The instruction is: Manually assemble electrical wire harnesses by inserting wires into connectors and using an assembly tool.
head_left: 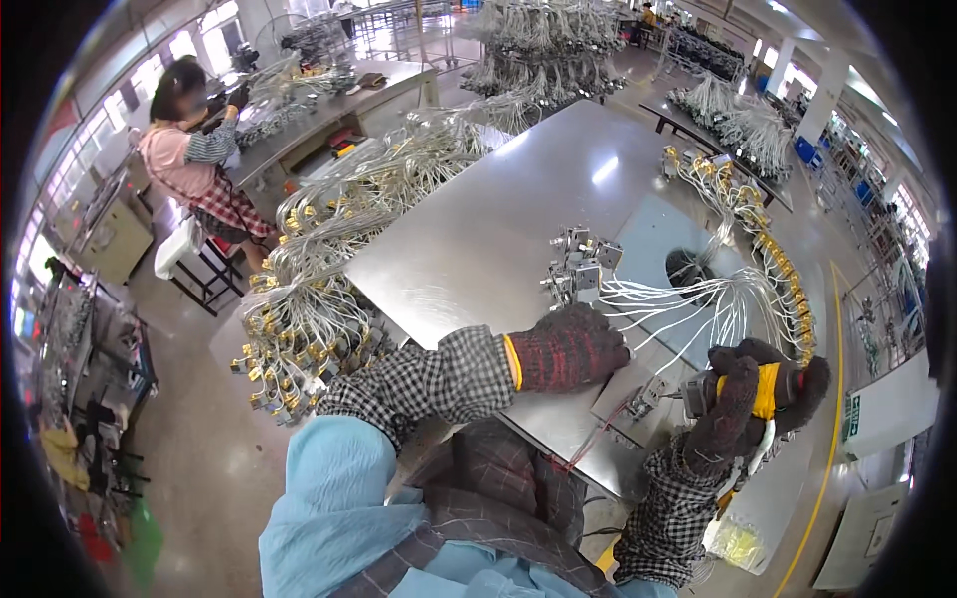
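Your left hand (570, 351): gloved and curled in, next to the white wires (750, 289); I can't tell if it grips one.
Your right hand (736, 407): gloved and wrapped around the yellow and black tool (765, 390), near the right side of the bench (488, 224).
Metal parts (581, 265): bunched up on the bench, just past your left hand.
White wires: spread like a fan from the metal parts toward the yellow clips (782, 261).
Small metal block (648, 397): between your two hands.
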Demonstrator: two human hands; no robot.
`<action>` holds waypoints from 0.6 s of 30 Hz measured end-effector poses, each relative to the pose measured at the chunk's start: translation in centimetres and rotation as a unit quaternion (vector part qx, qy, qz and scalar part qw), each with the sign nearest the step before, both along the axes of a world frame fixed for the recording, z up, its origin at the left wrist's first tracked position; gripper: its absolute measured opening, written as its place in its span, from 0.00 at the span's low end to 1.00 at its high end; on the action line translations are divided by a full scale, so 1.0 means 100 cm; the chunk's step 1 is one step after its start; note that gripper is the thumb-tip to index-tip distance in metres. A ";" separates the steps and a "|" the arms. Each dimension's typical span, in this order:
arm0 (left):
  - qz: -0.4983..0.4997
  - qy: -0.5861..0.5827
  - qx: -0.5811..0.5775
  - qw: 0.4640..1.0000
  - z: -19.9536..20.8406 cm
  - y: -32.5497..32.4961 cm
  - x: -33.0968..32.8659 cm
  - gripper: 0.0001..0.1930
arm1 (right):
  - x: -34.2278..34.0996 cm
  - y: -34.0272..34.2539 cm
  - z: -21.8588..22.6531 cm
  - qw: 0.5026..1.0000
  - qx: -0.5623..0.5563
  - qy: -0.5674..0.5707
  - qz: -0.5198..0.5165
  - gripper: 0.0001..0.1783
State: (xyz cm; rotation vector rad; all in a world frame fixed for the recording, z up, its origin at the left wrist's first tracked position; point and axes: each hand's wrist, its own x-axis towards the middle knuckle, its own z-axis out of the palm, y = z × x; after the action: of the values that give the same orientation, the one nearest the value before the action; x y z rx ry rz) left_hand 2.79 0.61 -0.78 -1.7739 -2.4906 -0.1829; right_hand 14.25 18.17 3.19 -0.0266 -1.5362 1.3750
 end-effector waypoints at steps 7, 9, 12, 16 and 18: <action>0.005 -0.452 0.295 0.842 -0.004 -0.008 0.012 0.36 | 0.001 -0.032 0.019 0.997 -0.042 0.038 -0.044 0.39; 0.021 -0.586 0.282 0.759 -0.011 -0.004 0.008 0.35 | 0.001 -0.033 0.019 0.996 -0.052 0.015 -0.066 0.39; -0.055 -0.491 0.323 0.807 -0.019 -0.002 0.008 0.35 | -0.001 -0.026 0.015 0.997 -0.008 0.075 -0.026 0.39; 0.005 -0.491 0.278 0.826 -0.002 -0.011 0.016 0.33 | -0.017 -0.009 0.001 0.987 0.054 0.148 0.005 0.40; -0.033 -0.515 0.329 0.790 -0.015 0.003 0.015 0.34 | -0.012 -0.008 0.010 0.995 -0.009 0.094 0.044 0.39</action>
State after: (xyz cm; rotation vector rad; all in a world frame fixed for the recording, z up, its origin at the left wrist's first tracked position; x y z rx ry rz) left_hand 4.25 0.87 -2.30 -1.5937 -2.2534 -2.2206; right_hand 13.06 17.34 4.16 0.1579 -1.3811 1.4179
